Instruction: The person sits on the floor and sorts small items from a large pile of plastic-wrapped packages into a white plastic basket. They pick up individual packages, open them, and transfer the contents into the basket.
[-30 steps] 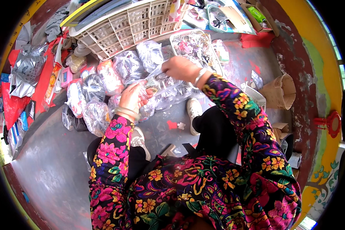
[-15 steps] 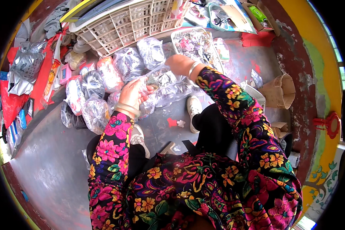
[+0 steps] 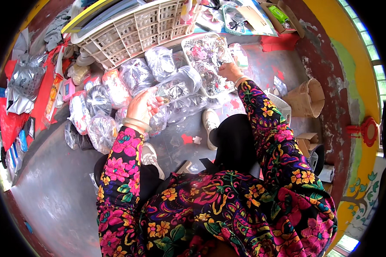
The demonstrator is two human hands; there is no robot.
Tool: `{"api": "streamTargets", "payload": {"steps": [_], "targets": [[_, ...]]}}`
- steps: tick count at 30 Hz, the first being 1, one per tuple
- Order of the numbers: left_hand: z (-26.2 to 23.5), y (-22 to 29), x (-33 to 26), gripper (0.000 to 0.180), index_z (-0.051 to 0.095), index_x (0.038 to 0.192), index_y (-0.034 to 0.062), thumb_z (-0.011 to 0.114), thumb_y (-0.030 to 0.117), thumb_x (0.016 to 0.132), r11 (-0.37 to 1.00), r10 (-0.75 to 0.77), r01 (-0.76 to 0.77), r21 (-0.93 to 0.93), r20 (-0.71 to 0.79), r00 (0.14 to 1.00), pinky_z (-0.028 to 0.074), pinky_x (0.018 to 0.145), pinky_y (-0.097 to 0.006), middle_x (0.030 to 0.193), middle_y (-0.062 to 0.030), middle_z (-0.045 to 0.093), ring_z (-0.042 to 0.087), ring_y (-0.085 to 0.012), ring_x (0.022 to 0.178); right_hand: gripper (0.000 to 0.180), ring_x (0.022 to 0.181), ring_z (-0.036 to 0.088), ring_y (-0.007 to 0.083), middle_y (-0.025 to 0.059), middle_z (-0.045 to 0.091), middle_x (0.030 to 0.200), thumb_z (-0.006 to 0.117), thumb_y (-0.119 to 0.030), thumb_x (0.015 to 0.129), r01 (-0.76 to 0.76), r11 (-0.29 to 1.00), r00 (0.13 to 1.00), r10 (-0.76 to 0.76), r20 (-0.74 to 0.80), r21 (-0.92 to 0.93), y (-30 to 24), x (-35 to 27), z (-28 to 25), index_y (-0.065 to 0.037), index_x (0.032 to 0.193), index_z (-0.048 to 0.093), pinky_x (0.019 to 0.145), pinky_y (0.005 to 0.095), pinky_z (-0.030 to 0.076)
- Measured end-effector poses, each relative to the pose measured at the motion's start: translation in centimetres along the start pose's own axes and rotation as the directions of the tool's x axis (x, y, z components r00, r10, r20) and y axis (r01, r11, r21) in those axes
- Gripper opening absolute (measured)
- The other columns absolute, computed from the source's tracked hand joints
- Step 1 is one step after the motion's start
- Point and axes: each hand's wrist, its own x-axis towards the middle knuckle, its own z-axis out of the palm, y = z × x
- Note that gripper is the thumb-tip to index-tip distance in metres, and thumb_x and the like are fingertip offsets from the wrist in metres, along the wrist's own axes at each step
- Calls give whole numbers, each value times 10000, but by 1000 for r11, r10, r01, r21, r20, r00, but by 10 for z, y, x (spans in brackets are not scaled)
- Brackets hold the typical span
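Note:
My left hand (image 3: 142,108) grips the mouth of a clear plastic bag (image 3: 179,85) that holds small shiny trinkets. It hangs just above the grey floor, among several similar filled bags. My right hand (image 3: 229,70) reaches forward into a clear plastic tray (image 3: 200,60) of small jewellery pieces and pinches at something small there; what it pinches is too small to make out. Both arms wear bright floral sleeves, with a bangle on each wrist.
A cream lattice basket (image 3: 133,30) lies tipped behind the bags. More knotted clear bags (image 3: 99,100) cluster at left beside red packets (image 3: 13,120). A brown cardboard box (image 3: 306,98) stands at right near the red wall. My white shoes (image 3: 210,122) rest on the floor.
My right hand has moved away from the bag, forward and right, into the jewellery tray. My left hand has stayed on the bag and shifted slightly.

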Motion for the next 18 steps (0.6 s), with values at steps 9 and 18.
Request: {"api": "streamTargets", "payload": {"steps": [9, 18], "targets": [[3, 2, 0, 280, 557, 988, 81, 538, 295, 808, 1000, 0, 0, -3, -1, 1000, 406, 588, -238, 761, -60, 574, 559, -154, 706, 338, 797, 584, 260, 128, 620, 811, 640, -342, 619, -31, 971, 960, -37, -279, -237, -6, 10, 19, -81, 834, 637, 770, 312, 430], [-1, 1, 2, 278, 560, 992, 86, 539, 289, 805, 1000, 1, -1, 1, -15, 1000, 407, 563, -242, 749, -66, 582, 563, -155, 682, 245, 764, 599, 216, 76, 629, 785, 641, -286, 603, 138, 985, 990, -140, -9, -99, 0, 17, 2, -143, 800, 658, 713, 301, 464]]}}
